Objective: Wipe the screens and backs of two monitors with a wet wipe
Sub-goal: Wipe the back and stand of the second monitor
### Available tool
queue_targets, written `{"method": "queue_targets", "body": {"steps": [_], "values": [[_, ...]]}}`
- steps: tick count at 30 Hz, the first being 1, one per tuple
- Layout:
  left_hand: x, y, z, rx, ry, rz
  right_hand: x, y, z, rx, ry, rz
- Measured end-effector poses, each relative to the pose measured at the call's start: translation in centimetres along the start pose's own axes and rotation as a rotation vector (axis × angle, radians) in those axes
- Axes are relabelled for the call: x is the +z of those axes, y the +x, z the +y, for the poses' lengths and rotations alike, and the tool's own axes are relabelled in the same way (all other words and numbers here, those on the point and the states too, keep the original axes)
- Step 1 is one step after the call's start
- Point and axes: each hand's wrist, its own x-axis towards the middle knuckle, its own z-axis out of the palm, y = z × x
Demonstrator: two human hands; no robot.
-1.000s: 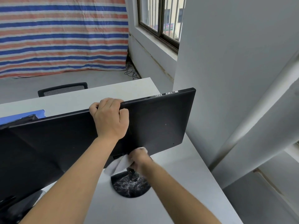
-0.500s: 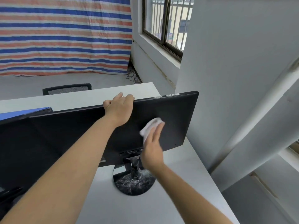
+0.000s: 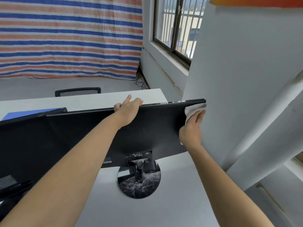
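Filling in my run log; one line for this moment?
step: wiping monitor back | left hand: on top edge | right hand: presses wet wipe at upper right corner

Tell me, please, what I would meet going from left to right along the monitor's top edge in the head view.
Blue object → left hand → wet wipe → white pillar.
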Motion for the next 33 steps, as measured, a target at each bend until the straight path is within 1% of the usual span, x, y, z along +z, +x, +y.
{"method": "queue_targets", "body": {"steps": [1,3,5,6,7,9,10,12,13,15,17,19,22,24,26,28,30,33], "values": [[-0.2,-0.5,0.1,0.004,-0.010,0.003,-0.2,-0.5,-0.1,0.002,-0.011,-0.026],[-0.7,-1.0,0.2,0.070,0.029,-0.007,0.6,-2.3,-0.5,0.025,0.004,-0.114],[-1.1,-1.5,-1.0,0.213,0.145,0.040,2.2,-5.1,-0.6,0.070,0.071,-0.293],[-1.4,-1.6,-2.0,0.255,0.179,0.093,3.0,-6.6,-0.4,0.117,0.149,-0.386],[-1.7,-1.7,-3.3,0.285,0.239,0.181,3.8,-8.2,-0.1,0.177,0.249,-0.469],[-2.2,-1.6,-6.4,0.299,0.485,0.365,5.6,-11.3,0.6,0.210,0.319,-0.599],[-2.4,-1.6,-8.0,0.290,0.602,0.424,6.4,-12.7,0.9,0.189,0.305,-0.655],[-2.6,-1.5,-10.2,0.289,0.742,0.467,7.4,-14.5,1.1,0.165,0.286,-0.728],[-2.6,-1.4,-10.8,0.287,0.757,0.465,7.9,-15.1,1.0,0.159,0.283,-0.761],[-2.4,-1.2,-10.9,0.284,0.720,0.471,8.8,-15.2,1.1,0.118,0.203,-0.769],[-1.9,-1.1,-10.6,0.276,0.700,0.505,9.7,-14.7,1.5,0.036,0.070,-0.715],[-1.3,-1.0,-10.7,0.264,0.709,0.552,10.4,-14.2,1.6,-0.087,-0.060,-0.672],[-0.8,-1.0,-11.0,0.244,0.707,0.603,11.1,-13.9,0.9,-0.325,-0.217,-0.590],[-0.6,-0.8,-10.9,0.250,0.708,0.613,12.0,-14.1,-0.1,-0.464,-0.321,-0.592],[-0.5,-0.7,-10.8,0.270,0.695,0.641,13.1,-14.2,-1.0,-0.563,-0.425,-0.627],[-0.3,-0.7,-11.0,0.287,0.685,0.681,13.8,-14.1,-1.7,-0.608,-0.516,-0.652],[-0.3,-0.6,-11.5,0.304,0.688,0.707,14.1,-13.9,-2.5,-0.601,-0.576,-0.650],[-0.5,0.0,-12.0,0.337,0.682,0.734,14.6,-13.1,-2.2,-0.570,-0.533,-0.656]]}}
